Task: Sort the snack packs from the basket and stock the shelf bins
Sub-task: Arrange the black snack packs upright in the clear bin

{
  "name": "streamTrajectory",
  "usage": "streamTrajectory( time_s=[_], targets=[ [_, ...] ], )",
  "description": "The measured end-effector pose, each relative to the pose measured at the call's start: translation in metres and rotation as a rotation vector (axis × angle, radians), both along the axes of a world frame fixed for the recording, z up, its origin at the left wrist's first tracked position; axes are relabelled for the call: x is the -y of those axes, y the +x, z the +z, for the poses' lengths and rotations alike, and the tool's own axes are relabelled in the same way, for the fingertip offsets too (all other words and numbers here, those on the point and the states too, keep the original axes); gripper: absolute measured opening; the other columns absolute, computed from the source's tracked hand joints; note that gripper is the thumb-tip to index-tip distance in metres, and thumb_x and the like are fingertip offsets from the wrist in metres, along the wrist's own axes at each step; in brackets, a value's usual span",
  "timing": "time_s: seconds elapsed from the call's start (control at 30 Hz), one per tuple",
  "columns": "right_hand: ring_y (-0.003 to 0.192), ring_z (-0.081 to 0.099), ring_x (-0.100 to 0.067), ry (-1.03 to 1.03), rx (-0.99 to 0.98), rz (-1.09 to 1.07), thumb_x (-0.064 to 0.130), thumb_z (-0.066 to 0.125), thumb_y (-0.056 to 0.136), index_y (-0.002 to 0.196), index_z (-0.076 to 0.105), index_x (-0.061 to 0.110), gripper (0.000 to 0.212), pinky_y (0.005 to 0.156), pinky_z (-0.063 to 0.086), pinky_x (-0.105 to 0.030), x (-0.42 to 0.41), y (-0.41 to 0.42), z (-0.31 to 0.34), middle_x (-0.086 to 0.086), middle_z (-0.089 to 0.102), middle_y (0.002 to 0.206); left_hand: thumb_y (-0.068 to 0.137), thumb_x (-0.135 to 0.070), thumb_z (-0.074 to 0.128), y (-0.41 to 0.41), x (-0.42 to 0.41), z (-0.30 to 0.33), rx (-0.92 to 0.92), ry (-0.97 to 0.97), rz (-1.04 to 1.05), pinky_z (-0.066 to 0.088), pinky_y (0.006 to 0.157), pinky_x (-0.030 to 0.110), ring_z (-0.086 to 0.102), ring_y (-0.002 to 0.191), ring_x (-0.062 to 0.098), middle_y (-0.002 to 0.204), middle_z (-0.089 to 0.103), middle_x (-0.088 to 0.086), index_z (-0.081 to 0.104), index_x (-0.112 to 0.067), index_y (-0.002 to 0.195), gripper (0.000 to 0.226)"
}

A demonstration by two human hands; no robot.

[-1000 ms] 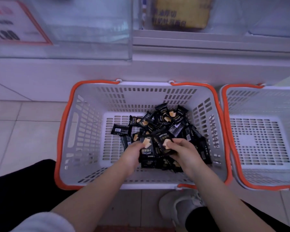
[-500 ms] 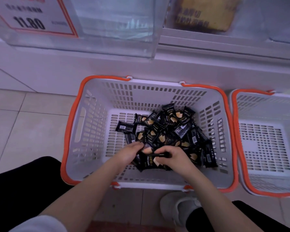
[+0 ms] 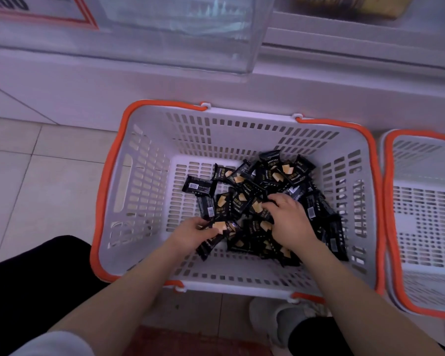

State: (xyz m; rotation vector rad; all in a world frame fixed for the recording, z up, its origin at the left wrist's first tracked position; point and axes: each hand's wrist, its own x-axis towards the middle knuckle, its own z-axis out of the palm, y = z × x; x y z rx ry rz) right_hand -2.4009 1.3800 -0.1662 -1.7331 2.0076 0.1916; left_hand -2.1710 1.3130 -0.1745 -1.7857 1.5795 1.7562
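1. The task looks to be at an early stage: a heap of black snack packs [image 3: 267, 196] lies loose in the white basket [image 3: 149, 176] with the orange rim, piled toward its right half, and no pack can be seen in a shelf bin
2. The clear shelf bin [image 3: 180, 34] above the basket shows no black packs; what it holds is too blurred to tell, and a yellow item [image 3: 350, 5] sits in the neighbouring compartment at the top edge
3. A second basket [image 3: 427, 227] stands just beside the first on its right, and nothing shows in the part of it that is visible
4. Judged from this, nearly everything is left to do: gather the packs, carry them up and stock the bins
5. The left hand [image 3: 190, 231] has its fingers curled round a small bunch of packs [image 3: 217, 236] at the near edge of the heap and grips them
6. The right hand [image 3: 288, 217] lies palm down on the middle of the heap, fingers bent and reaching among the packs; whether it has pinched one cannot be told, since the fingertips are hidden in the pile
7. The person crouches over the basket on a tiled floor [image 3: 36, 176], one shoe [image 3: 280, 319] beneath its near edge
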Motion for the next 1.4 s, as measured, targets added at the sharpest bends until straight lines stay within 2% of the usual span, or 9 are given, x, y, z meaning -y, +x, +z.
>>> streamTrajectory(
  time_s=[0.13,0.27,0.47,0.63,0.83,0.93,1.1,1.3,1.4],
  targets=[
    [0.130,0.029,-0.028,-0.007,-0.290,0.176,0.006,0.053,0.084,0.130,0.042,0.015,0.048,0.107,0.023,-0.038,0.002,-0.014,0.003,-0.007,0.036,0.137,0.085,-0.035,0.064,-0.003,0.003,-0.002,0.000,0.021,0.026,0.039,0.062,0.017,0.057,0.080,0.008,0.099,0.060,-0.001,0.058,-0.013,0.118,0.040],
    [0.119,0.041,-0.027,0.030,-0.252,0.107,0.007,0.051,0.089,0.124,0.049,0.012,0.036,0.097,0.036,-0.035,0.011,-0.023,0.017,-0.007,0.046,0.128,0.086,-0.030,0.064,-0.010,0.003,0.007,-0.071,0.028,0.138,0.041,0.065,0.017,0.060,0.081,0.007,0.094,0.063,-0.004,0.059,-0.013,0.117,0.036],
    [0.082,0.057,-0.010,-0.032,0.802,-0.835,0.017,0.069,0.083,0.093,0.060,0.017,0.014,0.068,0.045,-0.020,-0.002,-0.012,0.067,0.001,0.060,0.093,0.085,-0.029,0.065,-0.026,0.009,0.045,-0.268,-0.101,0.274,0.040,0.064,0.016,0.058,0.080,-0.003,0.089,0.063,-0.018,0.061,-0.034,0.100,0.016],
    [0.080,0.064,-0.015,-0.047,1.271,-0.955,0.003,0.059,0.087,0.103,0.059,0.010,0.018,0.067,0.051,-0.027,-0.019,0.000,0.114,-0.006,0.066,0.093,0.087,-0.030,0.062,-0.035,0.015,0.093,-0.399,-0.227,0.327,0.047,0.094,0.037,0.059,0.106,0.018,0.117,0.062,0.001,0.058,-0.022,0.121,0.035],
    [0.084,0.069,-0.015,-0.198,1.699,-0.997,0.004,0.062,0.072,0.111,0.059,0.010,0.039,0.064,0.056,-0.029,-0.024,0.026,0.171,-0.007,0.070,0.098,0.091,-0.031,0.055,-0.033,0.011,0.151,-0.534,-0.283,0.371,0.046,0.097,0.038,0.061,0.104,0.016,0.114,0.065,-0.002,0.057,-0.024,0.121,0.031],
    [0.087,0.068,-0.017,-0.303,1.667,-0.972,0.000,0.059,0.080,0.108,0.060,0.008,0.029,0.071,0.055,-0.029,-0.020,0.053,0.191,-0.008,0.071,0.098,0.094,-0.027,0.051,-0.034,-0.002,0.174,-0.616,-0.353,0.324,0.047,0.096,0.036,0.061,0.105,0.014,0.111,0.067,-0.004,0.059,-0.024,0.120,0.027],
    [0.098,0.064,-0.028,-0.436,1.440,-0.989,0.005,0.061,0.086,0.110,0.059,0.001,0.025,0.092,0.050,-0.040,-0.012,0.089,0.215,-0.018,0.068,0.107,0.097,-0.018,0.044,-0.031,-0.013,0.206,-0.722,-0.506,0.228,0.044,0.078,0.011,0.060,0.096,-0.004,0.097,0.067,-0.020,0.062,-0.043,0.094,0.031],
    [0.086,0.063,-0.020,-0.394,1.357,-0.878,0.012,0.067,0.083,0.111,0.054,-0.001,0.033,0.086,0.051,-0.037,-0.001,0.097,0.237,-0.012,0.064,0.098,0.089,-0.037,0.052,-0.016,-0.016,0.240,-0.732,-0.728,0.033,0.037,0.080,0.000,0.052,0.098,-0.020,0.098,0.061,-0.036,0.054,-0.060,0.096,0.025],
    [0.092,0.065,-0.020,-0.361,1.352,-0.768,0.013,0.068,0.082,0.113,0.056,0.006,0.034,0.085,0.053,-0.035,0.003,0.092,0.250,-0.012,0.065,0.106,0.083,-0.039,0.061,-0.009,-0.010,0.254,-0.659,-0.900,-0.110,0.042,0.085,0.013,0.054,0.103,-0.007,0.108,0.062,-0.019,0.047,-0.052,0.113,0.036]
  ],
)
